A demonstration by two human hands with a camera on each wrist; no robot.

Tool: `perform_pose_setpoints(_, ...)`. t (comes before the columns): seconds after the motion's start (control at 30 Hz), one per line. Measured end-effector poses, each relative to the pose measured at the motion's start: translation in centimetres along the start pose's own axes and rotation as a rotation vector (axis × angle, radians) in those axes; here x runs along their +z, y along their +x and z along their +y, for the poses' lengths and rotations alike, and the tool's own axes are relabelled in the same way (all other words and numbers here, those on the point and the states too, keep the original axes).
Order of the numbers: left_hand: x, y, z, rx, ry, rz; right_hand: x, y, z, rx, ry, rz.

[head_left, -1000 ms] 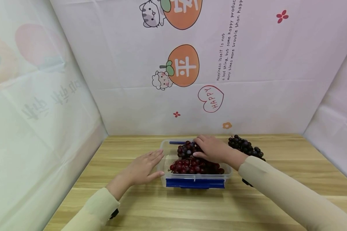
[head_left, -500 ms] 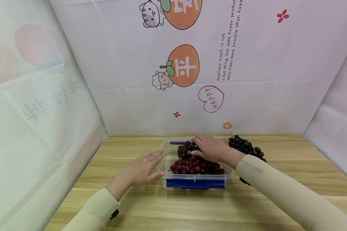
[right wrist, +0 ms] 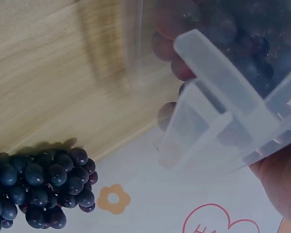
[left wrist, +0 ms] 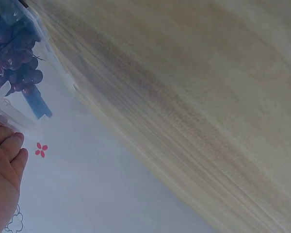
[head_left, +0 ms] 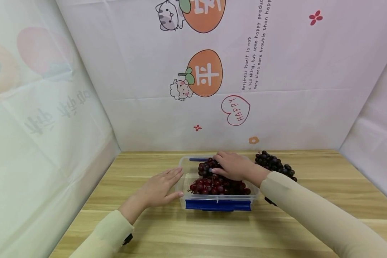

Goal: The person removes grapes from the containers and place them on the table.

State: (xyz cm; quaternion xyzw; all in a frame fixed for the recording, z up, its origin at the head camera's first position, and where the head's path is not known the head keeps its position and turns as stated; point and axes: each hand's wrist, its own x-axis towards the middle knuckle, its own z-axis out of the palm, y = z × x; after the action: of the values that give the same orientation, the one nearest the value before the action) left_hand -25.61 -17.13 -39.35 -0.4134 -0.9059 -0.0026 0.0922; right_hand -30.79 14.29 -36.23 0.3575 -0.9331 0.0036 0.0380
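A clear plastic box [head_left: 219,196] with blue latches stands on the table, holding grapes. Along its front lies a bunch of red grapes [head_left: 209,187]; behind that is a darker bunch of grapes [head_left: 206,167]. My right hand [head_left: 233,166] reaches over the box's right side, thumb and fingers curved round the darker bunch and covering part of it. At the left wall my left hand [head_left: 161,186] has straight fingers with tips right at the rim. The left wrist view shows the left hand [left wrist: 2,170] by the box, with grapes [left wrist: 19,63] visible through the plastic.
A bunch of black grapes [head_left: 275,165] lies on the wooden table [head_left: 142,233], right of the box and partly behind the right forearm. A printed white cloth [head_left: 161,122] rises at the table's back edge, with more cloth at both sides.
My right hand has shifted slightly left over the darker bunch, the sleeve following. The left hand, the box and the black grapes stay in place.
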Motion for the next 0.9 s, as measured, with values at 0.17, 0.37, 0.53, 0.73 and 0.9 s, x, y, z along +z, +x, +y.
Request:
perform_pose_setpoints(0.17,0.02,-0.04,0.00,-0.001,-0.004,-0.003,-0.40,0.34,-0.24,0.025,0.032,-0.054)
perform_pose_setpoints(0.37,0.00,-0.04,0.04,-0.005,-0.016,0.001,-0.66,0.65,-0.32,0.029,0.042,-0.093)
perform_pose_setpoints(0.53,-0.15,-0.07,0.11,-0.005,-0.018,0.010,-0.46,0.91,-0.24,0.015,0.035,-0.091)
perform_pose_setpoints(0.73,-0.20,-0.01,0.15,-0.002,-0.012,0.006,-0.20,1.04,-0.15,0.020,0.051,-0.091)
perform_pose_setpoints(0.9,-0.09,0.04,0.13,0.009,-0.013,0.015,-0.27,0.93,-0.07,0.034,0.089,-0.098)
